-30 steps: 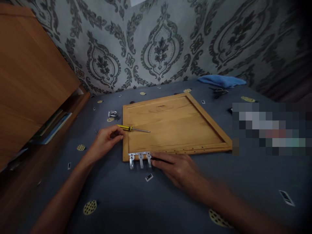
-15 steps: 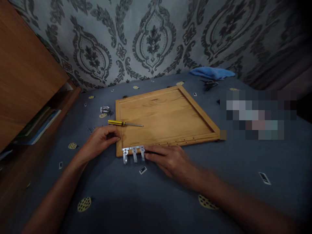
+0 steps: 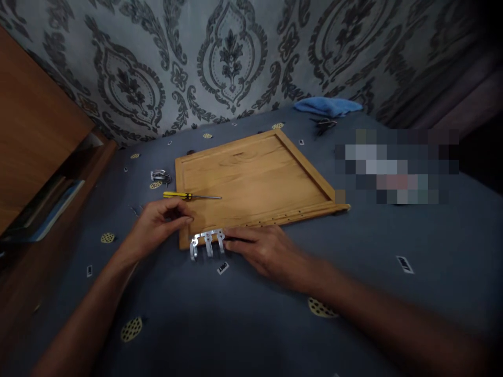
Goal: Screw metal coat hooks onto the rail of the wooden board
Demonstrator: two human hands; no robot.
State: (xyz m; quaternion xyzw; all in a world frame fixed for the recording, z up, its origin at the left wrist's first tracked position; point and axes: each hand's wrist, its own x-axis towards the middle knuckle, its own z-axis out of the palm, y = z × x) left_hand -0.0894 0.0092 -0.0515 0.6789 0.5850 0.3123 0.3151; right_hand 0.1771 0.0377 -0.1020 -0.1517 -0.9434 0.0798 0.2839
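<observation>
A framed wooden panel lies flat on a blue-grey patterned cloth. A metal rack with three hooks sits on the panel's near left corner. My right hand rests on the near rail with its fingertips against the rack's right end. My left hand is at the panel's left edge, fingers pinched together on something too small to make out. A yellow-handled screwdriver lies across the left rail just beyond my left hand.
A wooden cabinet with books on a low shelf stands at the left. A small metal part lies by the panel's far left corner. A blue cloth and a dark tool lie near the patterned wall.
The view has shifted so everything sits lower left in the picture. Both hands keep their places at the panel's near left corner.
</observation>
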